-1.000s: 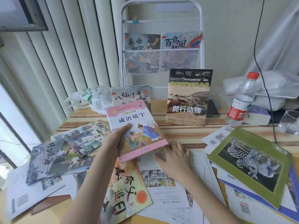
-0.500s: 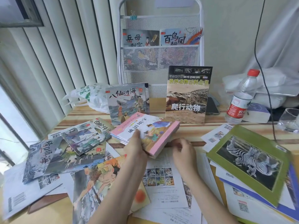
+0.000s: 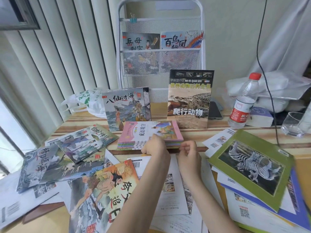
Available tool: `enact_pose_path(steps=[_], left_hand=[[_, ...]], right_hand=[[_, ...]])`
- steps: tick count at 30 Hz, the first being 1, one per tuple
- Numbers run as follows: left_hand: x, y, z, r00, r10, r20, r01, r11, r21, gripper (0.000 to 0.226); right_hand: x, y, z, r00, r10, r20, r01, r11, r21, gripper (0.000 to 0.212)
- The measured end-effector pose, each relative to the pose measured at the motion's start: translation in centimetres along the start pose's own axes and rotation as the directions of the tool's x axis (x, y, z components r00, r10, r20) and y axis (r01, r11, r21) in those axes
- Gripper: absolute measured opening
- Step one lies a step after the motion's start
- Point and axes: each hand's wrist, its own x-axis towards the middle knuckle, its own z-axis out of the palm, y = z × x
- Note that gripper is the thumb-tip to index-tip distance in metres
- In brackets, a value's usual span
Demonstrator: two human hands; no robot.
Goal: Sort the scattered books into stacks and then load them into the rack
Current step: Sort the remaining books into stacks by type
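Left hand (image 3: pixel 155 148) rests on the near edge of the pink book (image 3: pixel 152 132), fingers curled down over the front of the small stack (image 3: pixel 148 142) it tops. Can't tell if it's actually gripping the cover or only pressing on it; the fingertips are hidden behind the knuckles.

Right hand (image 3: pixel 189 153) sits just right of the left, loosely fisted, holding nothing, off the stack's right corner and not touching it.

Stack lies flat on the striped table (image 3: pixel 210 130), spines toward the hands.

Beyond the hands:
- sea-scene book (image 3: pixel 126 109) upright, directly behind the stack, slightly left
- crocodile book (image 3: pixel 190 98) upright, behind and right
- white wire rack (image 3: pixel 160 52) behind both, two books already in its upper pocket

Left of the left hand: several thin illustrated books (image 3: pixel 84 145) fanned out and overlapping. Nearer than them, beneath the left forearm, an orange-toned picture book (image 3: pixel 104 187).

Right of the right hand: green zebra book (image 3: pixel 252 167) on top of a loose pile, tilted.

Far right, past that pile: water bottle (image 3: pixel 244 101) with red cap, a glass (image 3: pixel 293 124) beside it. White printed sheets (image 3: pixel 170 190) lie under both forearms.
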Motion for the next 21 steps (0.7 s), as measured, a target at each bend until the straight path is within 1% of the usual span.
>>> enact_pose_path(steps=[1, 3, 4, 5, 6, 7, 8, 10, 12, 13, 14, 15, 16, 17, 18, 19, 20, 21], left_hand=[[0.0, 0.4, -0.3, 1.0, -0.017, 0.018, 0.018, 1.0, -0.016, 0.005], [0.0, 1.7, -0.6, 0.995, -0.084, 0.058, 0.09, 0.992, -0.091, 0.008], [0.0, 2.3, -0.8, 0.989, -0.126, 0.076, 0.137, 0.978, -0.158, 0.019], [0.0, 2.8, -1.2, 0.982, -0.149, 0.116, 0.169, 0.968, -0.187, 0.033], [-0.3, 3.2, -1.8, 0.974, -0.15, 0.17, 0.184, 0.962, -0.201, 0.045], [-0.3, 3.4, -2.5, 0.97, -0.15, 0.194, 0.192, 0.957, -0.218, 0.051], [-0.5, 3.4, -3.3, 0.963, -0.152, 0.223, 0.21, 0.941, -0.264, 0.05], [-1.1, 3.2, -4.5, 0.949, -0.127, 0.288, 0.219, 0.924, -0.313, 0.034], [-1.7, 2.4, -5.3, 0.942, -0.067, 0.33, 0.141, 0.968, -0.206, 0.012], [-2.2, 2.0, -5.8, 0.937, -0.03, 0.347, 0.068, 0.993, -0.097, 0.007], [-2.3, 1.4, -6.2, 0.933, 0.014, 0.36, -0.039, 0.997, 0.061, 0.008], [-2.7, 0.8, -6.8, 0.911, 0.085, 0.402, -0.201, 0.946, 0.255, 0.005], [-3.0, 0.0, -7.7, 0.859, 0.163, 0.485, -0.401, 0.804, 0.44, 0.018], [-2.9, -1.0, -8.7, 0.783, 0.198, 0.59, -0.576, 0.589, 0.567, 0.038], [-2.7, -2.1, -9.8, 0.71, 0.205, 0.674, -0.695, 0.36, 0.623, 0.051], [-2.6, -2.9, -10.8, 0.658, 0.211, 0.723, -0.753, 0.156, 0.64, 0.059], [-2.5, -3.6, -11.7, 0.628, 0.222, 0.746, -0.765, 0.0, 0.644, 0.065], [-2.4, -4.1, -12.5, 0.617, 0.24, 0.75, -0.75, -0.11, 0.652, 0.068]], right_hand=[[0.0, 0.0, 0.0, 1.0, -0.009, 0.007, 0.009, 1.0, -0.001, 0.02], [0.1, 0.1, 0.1, 1.0, -0.014, 0.011, 0.014, 1.0, 0.003, 0.021], [0.1, 0.0, 0.0, 1.0, -0.011, 0.011, 0.011, 1.0, 0.007, 0.021], [0.1, 0.0, 0.0, 1.0, -0.005, 0.01, 0.005, 1.0, 0.01, 0.021], [0.1, 0.0, -0.1, 1.0, 0.004, 0.008, -0.004, 1.0, 0.012, 0.021], [0.1, 0.0, -0.2, 1.0, 0.012, 0.008, -0.012, 1.0, 0.016, 0.021], [0.1, -0.1, -0.3, 1.0, 0.018, 0.009, -0.019, 1.0, 0.021, 0.021], [0.1, -0.2, -0.5, 0.999, 0.034, 0.009, -0.034, 0.999, 0.032, 0.021], [0.2, -0.3, -0.5, 0.999, 0.049, 0.02, -0.049, 0.999, 0.022, 0.02], [0.2, -0.5, -0.6, 0.998, 0.046, 0.035, -0.046, 0.999, 0.004, 0.02], [0.2, -0.7, -0.8, 0.998, 0.035, 0.059, -0.034, 0.999, -0.022, 0.021], [0.2, -0.9, -1.2, 0.995, 0.019, 0.096, -0.013, 0.998, -0.056, 0.021], [0.1, -1.2, -1.7, 0.989, 0.004, 0.149, 0.012, 0.995, -0.1, 0.02], [-0.2, -1.5, -2.4, 0.976, -0.001, 0.218, 0.038, 0.986, -0.163, 0.019], [-0.7, -1.7, -3.2, 0.955, 0.019, 0.296, 0.056, 0.968, -0.244, 0.02], [-1.4, -1.9, -3.9, 0.928, 0.054, 0.37, 0.074, 0.943, -0.323, 0.024], [-2.2, -1.8, -4.5, 0.899, 0.092, 0.428, 0.091, 0.918, -0.387, 0.029], [-3.1, -1.7, -4.9, 0.877, 0.117, 0.466, 0.108, 0.897, -0.428, 0.035]])
